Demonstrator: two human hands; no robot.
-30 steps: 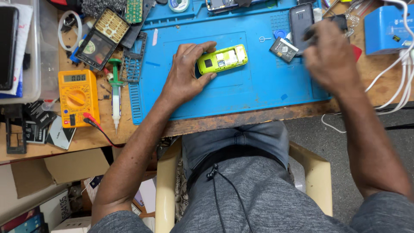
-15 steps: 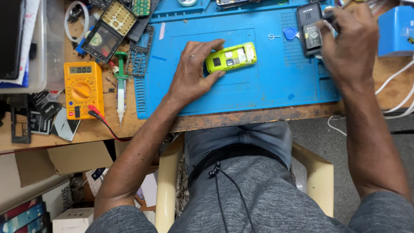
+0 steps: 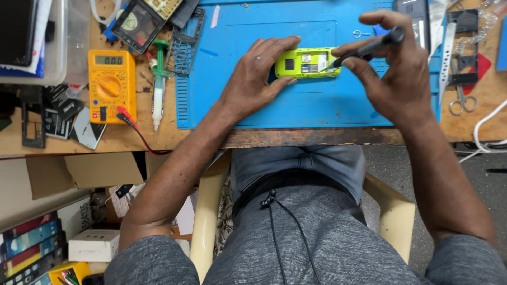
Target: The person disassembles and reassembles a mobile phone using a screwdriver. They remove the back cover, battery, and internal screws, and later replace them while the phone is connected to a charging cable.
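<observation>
Back from the bench's edge, the right hand (image 3: 393,79) pinches a slim black screwdriver (image 3: 369,47) to the lime-green plastic opened phone (image 3: 307,63), which the left hand (image 3: 253,79) steadies with fingers spread.

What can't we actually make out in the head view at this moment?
- Tool tip: the dark tool in the right hand meets the open lime-green phone, but the tip is too small to tell its type.
- Phone's left end: covered by the left hand.
- Yellow multimeter display: too small to read.
- Dark device at the top: cut off by the frame edge.
</observation>
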